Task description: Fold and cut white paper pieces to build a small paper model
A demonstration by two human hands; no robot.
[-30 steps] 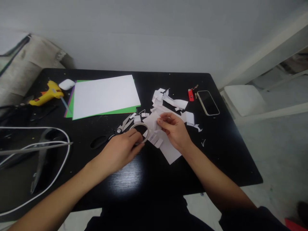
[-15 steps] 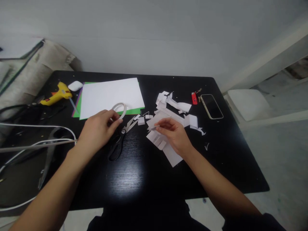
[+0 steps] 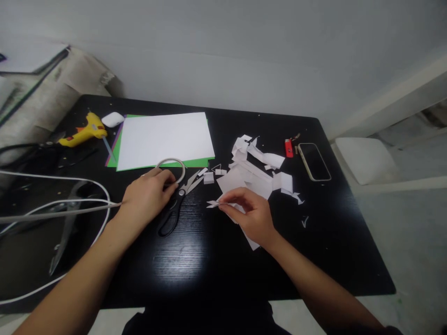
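Note:
My left hand [image 3: 150,188] has its fingers closed on the near side of a thin white ring, which looks like a narrow roll of tape [image 3: 184,173]. The ring's far side overlaps the front edge of the paper sheets; its near side is hidden by my fingers. Just right of that hand lie black-handled scissors [image 3: 179,195] with their blades apart. Between thumb and fingertips, my right hand [image 3: 249,211] pinches a small folded piece of white paper [image 3: 212,204], its pointed ends facing left. Beneath and behind this hand is a pile of white paper scraps [image 3: 249,179].
White and coloured paper sheets [image 3: 167,137] lie at the back left. A yellow glue gun [image 3: 85,130] and a white case [image 3: 112,119] are beside them. White cables [image 3: 80,177] loop at left. A red lighter [image 3: 288,148] and a phone [image 3: 314,162] lie at right.
My right hand has moved toward me, bringing the folded paper piece out in front of the scraps. The tape ring is lower and flatter in my left hand. The view has shifted slightly.

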